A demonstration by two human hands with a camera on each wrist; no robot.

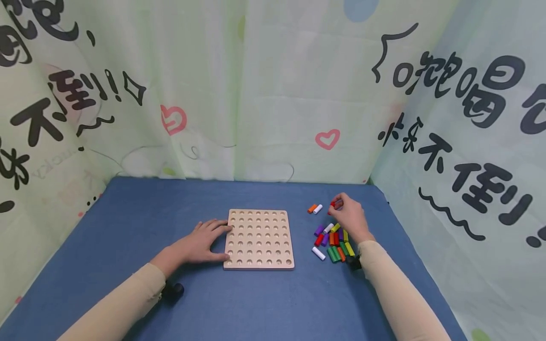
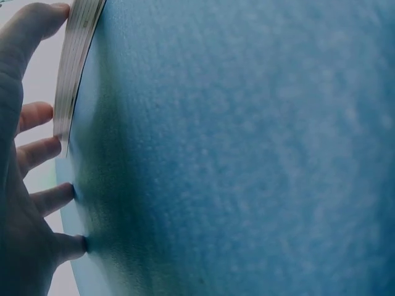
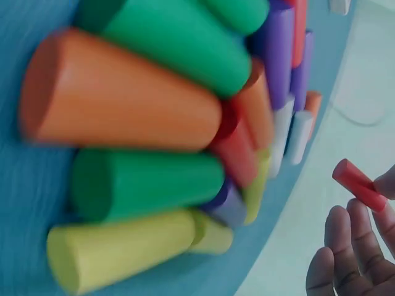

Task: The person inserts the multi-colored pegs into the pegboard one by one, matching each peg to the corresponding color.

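While the left grip (image 1: 198,245) touches the left side of the pale pegboard (image 1: 259,240), the right grip (image 1: 350,217) has a red peg (image 1: 331,208) pinched between thumb and finger. Peg sits tilted in the fingers, lifted off the blue counter (image 1: 256,303), toward the far right corner.

Left grip: wide, fingers spread, not curled round anything. Thumb on the board's side by its near left corner, forefinger on the same side higher up. Other fingers splay past it toward the counter's far edge; can't tell if all of them press down.

Board: flat, a bit right of mid-counter, square grid of round holes, well in from the counter's left and right edges.

Loose pegs (image 1: 336,238) lie in a jumble between board and the counter's right edge: green, orange, red, purple, yellow, white, many touching. One white peg (image 1: 318,253) lies on the jumble's near left side. An orange peg (image 1: 312,208) and another white one lie side by side nearer the counter's far edge, just left of the right grip.

Pale sleeves (image 1: 396,284) on both arms. Printed curtain (image 1: 277,94) behind, black lettering and pink hearts.
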